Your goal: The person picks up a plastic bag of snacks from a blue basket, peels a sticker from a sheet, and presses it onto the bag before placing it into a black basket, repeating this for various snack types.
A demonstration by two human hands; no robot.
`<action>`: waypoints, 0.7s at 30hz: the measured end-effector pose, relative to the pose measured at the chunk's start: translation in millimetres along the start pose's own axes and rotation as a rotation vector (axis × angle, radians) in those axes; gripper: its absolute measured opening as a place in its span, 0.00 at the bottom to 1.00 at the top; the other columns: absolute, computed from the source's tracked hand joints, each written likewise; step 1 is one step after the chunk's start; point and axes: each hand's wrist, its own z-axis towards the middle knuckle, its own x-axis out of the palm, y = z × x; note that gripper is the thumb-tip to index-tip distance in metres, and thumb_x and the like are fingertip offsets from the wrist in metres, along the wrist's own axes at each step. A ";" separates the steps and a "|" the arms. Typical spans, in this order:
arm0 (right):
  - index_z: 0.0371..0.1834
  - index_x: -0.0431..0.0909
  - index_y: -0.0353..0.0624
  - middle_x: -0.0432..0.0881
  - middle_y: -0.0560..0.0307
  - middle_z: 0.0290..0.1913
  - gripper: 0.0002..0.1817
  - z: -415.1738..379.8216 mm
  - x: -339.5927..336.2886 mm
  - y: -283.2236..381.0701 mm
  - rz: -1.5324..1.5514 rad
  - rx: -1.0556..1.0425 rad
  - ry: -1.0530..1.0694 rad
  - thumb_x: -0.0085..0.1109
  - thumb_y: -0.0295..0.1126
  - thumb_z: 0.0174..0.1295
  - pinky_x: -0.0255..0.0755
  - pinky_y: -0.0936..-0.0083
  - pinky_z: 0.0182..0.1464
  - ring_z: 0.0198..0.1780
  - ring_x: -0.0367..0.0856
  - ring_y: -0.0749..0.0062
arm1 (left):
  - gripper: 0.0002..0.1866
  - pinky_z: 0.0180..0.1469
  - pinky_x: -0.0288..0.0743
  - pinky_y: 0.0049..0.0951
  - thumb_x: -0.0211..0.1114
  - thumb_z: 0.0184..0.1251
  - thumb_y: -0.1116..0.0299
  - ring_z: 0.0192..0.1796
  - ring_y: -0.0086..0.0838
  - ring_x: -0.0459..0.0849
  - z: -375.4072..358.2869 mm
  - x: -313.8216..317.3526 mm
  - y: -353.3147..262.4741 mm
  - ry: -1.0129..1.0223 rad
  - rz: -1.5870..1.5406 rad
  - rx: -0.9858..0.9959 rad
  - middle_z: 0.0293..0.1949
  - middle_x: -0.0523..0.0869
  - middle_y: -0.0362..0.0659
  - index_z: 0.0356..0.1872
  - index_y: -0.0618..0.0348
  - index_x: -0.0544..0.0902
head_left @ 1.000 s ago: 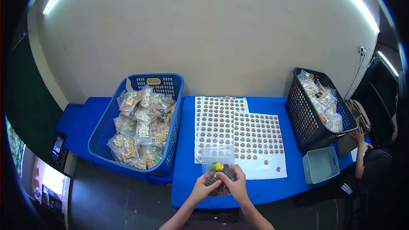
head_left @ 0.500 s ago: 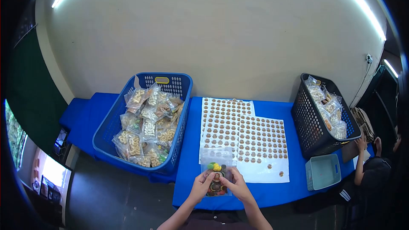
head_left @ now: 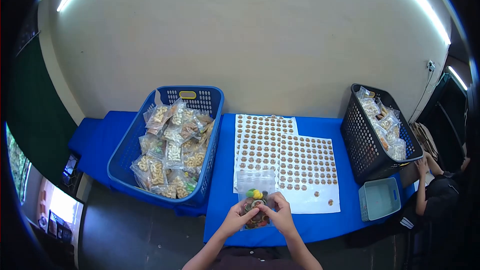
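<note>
A clear plastic pouch with yellow, green, red and dark pieces inside is held upright above the table's front edge. My left hand grips its left side and my right hand its right side. Both thumbs press on the front of the pouch, at a round brown sticker that they partly cover. My other fingers are mostly hidden behind the pouch. Just beyond it lie white sticker sheets with rows of the same round brown stickers.
On the left stands a blue basket full of bagged snacks. A black basket with more bags is at the right, with a grey-green bin in front. A blue cloth covers the table. Another person's hand is at far right.
My thumbs have come closer together and slid over the sticker, which now shows less. The view has shifted slightly; the baskets and sheets stay put.
</note>
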 end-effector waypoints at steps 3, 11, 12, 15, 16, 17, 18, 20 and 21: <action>0.33 0.75 0.34 0.70 0.61 0.34 0.12 2.2 -6.5 -0.3 0.017 0.000 0.060 0.64 0.30 0.49 0.65 0.83 0.36 0.33 0.69 0.79 | 0.21 0.48 0.71 0.22 0.60 0.61 0.69 0.46 0.21 0.76 0.7 -2.9 1.6 0.009 -0.027 -0.032 0.46 0.78 0.41 0.54 0.65 0.69; 0.33 0.76 0.35 0.71 0.60 0.36 0.08 5.6 -8.9 -12.2 0.305 0.131 0.149 0.60 0.27 0.53 0.67 0.85 0.39 0.37 0.71 0.81 | 0.19 0.45 0.72 0.20 0.58 0.62 0.68 0.44 0.20 0.77 4.1 -17.0 15.3 -0.033 0.000 -0.026 0.44 0.79 0.42 0.52 0.64 0.70; 0.33 0.76 0.35 0.71 0.60 0.35 0.08 6.8 -7.1 -10.4 0.284 0.122 0.133 0.60 0.27 0.53 0.67 0.85 0.38 0.37 0.71 0.81 | 0.19 0.44 0.72 0.20 0.58 0.61 0.68 0.43 0.20 0.77 4.4 -16.7 14.3 -0.052 0.011 -0.020 0.43 0.79 0.41 0.51 0.65 0.71; 0.33 0.76 0.35 0.71 0.60 0.34 0.09 10.0 2.6 -1.5 0.193 0.087 0.083 0.61 0.28 0.52 0.67 0.85 0.36 0.34 0.72 0.81 | 0.17 0.43 0.73 0.19 0.58 0.63 0.66 0.41 0.19 0.78 5.7 -9.3 1.5 -0.108 0.041 0.042 0.39 0.80 0.41 0.48 0.65 0.73; 0.32 0.76 0.35 0.72 0.60 0.33 0.09 9.6 7.0 0.1 0.144 0.072 0.064 0.62 0.28 0.52 0.67 0.84 0.36 0.33 0.72 0.81 | 0.16 0.42 0.73 0.19 0.57 0.63 0.66 0.40 0.18 0.78 7.6 -10.0 2.8 -0.114 0.038 0.055 0.39 0.81 0.41 0.47 0.65 0.74; 0.32 0.76 0.36 0.72 0.60 0.33 0.09 9.0 10.4 0.9 0.096 0.058 0.043 0.62 0.29 0.51 0.67 0.84 0.35 0.33 0.72 0.81 | 0.15 0.42 0.73 0.18 0.57 0.63 0.65 0.40 0.18 0.78 10.3 -11.5 5.4 -0.118 0.035 0.067 0.38 0.81 0.41 0.47 0.65 0.75; 0.31 0.76 0.36 0.72 0.60 0.32 0.09 8.9 12.2 1.5 0.048 0.039 0.020 0.63 0.29 0.51 0.67 0.84 0.35 0.32 0.72 0.81 | 0.15 0.41 0.73 0.17 0.57 0.63 0.65 0.39 0.18 0.78 12.1 -12.3 6.9 -0.121 0.033 0.078 0.38 0.81 0.41 0.46 0.65 0.75; 0.30 0.76 0.36 0.72 0.61 0.31 0.10 9.7 13.6 2.2 -0.049 0.000 -0.032 0.64 0.30 0.50 0.67 0.84 0.34 0.31 0.73 0.81 | 0.15 0.37 0.72 0.16 0.56 0.64 0.65 0.37 0.17 0.78 11.9 -11.7 4.2 -0.117 0.050 0.060 0.37 0.81 0.40 0.45 0.65 0.76; 0.30 0.75 0.36 0.71 0.62 0.31 0.08 10.5 13.5 1.7 -0.012 0.006 -0.033 0.63 0.28 0.51 0.67 0.85 0.33 0.31 0.71 0.82 | 0.15 0.36 0.72 0.15 0.56 0.64 0.64 0.36 0.16 0.78 12.6 -11.7 2.9 -0.113 0.059 0.053 0.37 0.81 0.39 0.45 0.65 0.76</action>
